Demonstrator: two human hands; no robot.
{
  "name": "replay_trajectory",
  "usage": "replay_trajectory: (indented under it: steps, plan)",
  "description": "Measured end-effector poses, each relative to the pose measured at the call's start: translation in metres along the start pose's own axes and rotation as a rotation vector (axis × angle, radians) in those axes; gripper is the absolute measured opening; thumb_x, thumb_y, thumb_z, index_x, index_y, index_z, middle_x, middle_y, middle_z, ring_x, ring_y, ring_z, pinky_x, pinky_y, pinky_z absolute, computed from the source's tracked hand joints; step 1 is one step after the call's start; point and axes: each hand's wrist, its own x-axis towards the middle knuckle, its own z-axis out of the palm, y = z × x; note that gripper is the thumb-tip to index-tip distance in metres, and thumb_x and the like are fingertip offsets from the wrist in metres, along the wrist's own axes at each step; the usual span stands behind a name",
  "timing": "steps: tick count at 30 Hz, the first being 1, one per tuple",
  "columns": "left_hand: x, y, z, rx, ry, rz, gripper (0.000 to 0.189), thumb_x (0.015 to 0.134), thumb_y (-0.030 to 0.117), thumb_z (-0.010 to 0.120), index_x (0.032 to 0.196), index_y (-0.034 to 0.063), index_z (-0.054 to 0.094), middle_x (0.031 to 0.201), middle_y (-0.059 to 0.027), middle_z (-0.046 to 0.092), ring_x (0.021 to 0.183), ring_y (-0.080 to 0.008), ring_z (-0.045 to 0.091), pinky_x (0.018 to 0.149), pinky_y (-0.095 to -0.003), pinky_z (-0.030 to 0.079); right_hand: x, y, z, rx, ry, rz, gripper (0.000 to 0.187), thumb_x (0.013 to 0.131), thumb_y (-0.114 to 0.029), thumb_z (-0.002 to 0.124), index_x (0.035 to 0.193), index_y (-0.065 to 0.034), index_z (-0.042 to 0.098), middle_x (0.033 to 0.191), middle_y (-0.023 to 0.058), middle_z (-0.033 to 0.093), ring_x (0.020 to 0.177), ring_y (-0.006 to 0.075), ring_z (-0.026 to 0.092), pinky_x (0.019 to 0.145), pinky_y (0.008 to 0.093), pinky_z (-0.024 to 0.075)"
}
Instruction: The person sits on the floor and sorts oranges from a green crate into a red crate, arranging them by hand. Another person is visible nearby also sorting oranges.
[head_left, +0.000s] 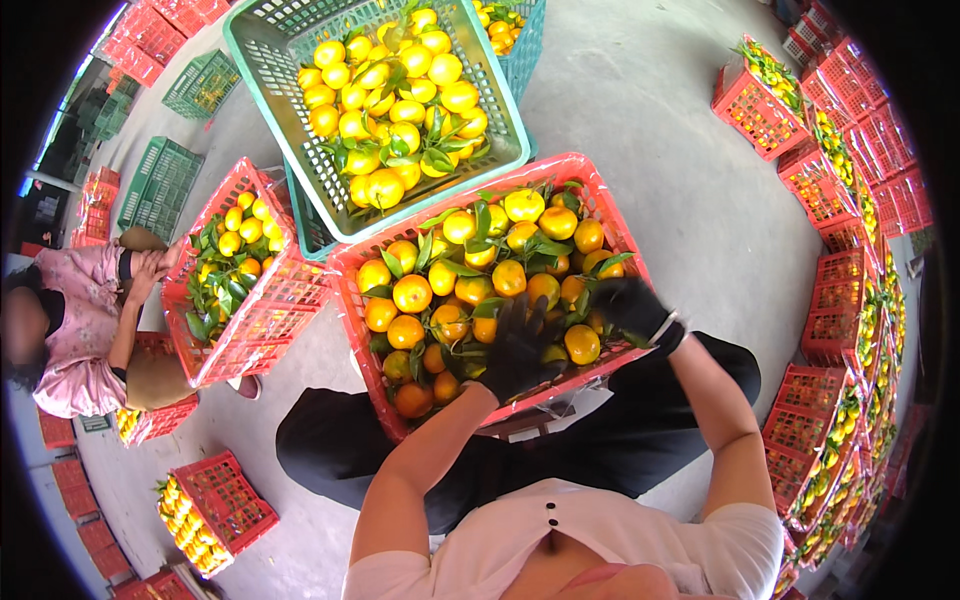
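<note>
A red plastic crate (604, 180) of leafy mandarins (509, 277) stands before me, close to my knees. My left hand (523, 349), in a black glove, lies on the fruit near the crate's front side with its fingers apart; no fruit shows in it. Over the right end of the same crate is my right hand (630, 309), also black-gloved and slightly blurred; whether it holds anything cannot be made out. Beyond the red crate, and touching its back side, a green plastic crate (259, 97) holds yellower mandarins (407, 112), some with leaves.
At the left a co-worker (82, 322) in a pink top sits by a tilted red crate (277, 315) of mandarins. Filled red crates (836, 307) line the right side. Another red crate (232, 502) stands at the lower left, green crates (159, 180) at the upper left.
</note>
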Motion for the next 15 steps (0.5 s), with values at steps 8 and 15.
replay_trajectory:
  steps: [8,15]
  plan:
    - [-0.002,-0.003,0.008,-0.043,0.044,0.03,0.077,0.075,0.055,0.066,0.14,0.0188,0.047,0.152,-0.02,0.024,0.14,-0.0455,0.016,0.114,-0.058,0.011,-0.018,-0.009,0.045,-0.663,-0.263,-0.135,0.058,0.077,-0.045,0.07,0.12,-0.0097,0.059,0.117,0.0147,0.061,0.112,0.0335,0.055,0.099,0.0442,0.0421]
    - [-0.001,-0.003,0.002,0.022,-0.027,-0.013,0.076,0.076,0.059,0.062,0.137,0.0158,0.049,0.15,-0.0223,0.026,0.14,-0.0464,0.016,0.114,-0.0589,0.011,0.004,-0.002,-0.023,0.361,-0.15,-0.027,0.037,0.082,-0.008,0.069,0.117,-0.0042,0.059,0.116,0.0066,0.062,0.105,0.0181,0.06,0.091,0.0328,0.0498]
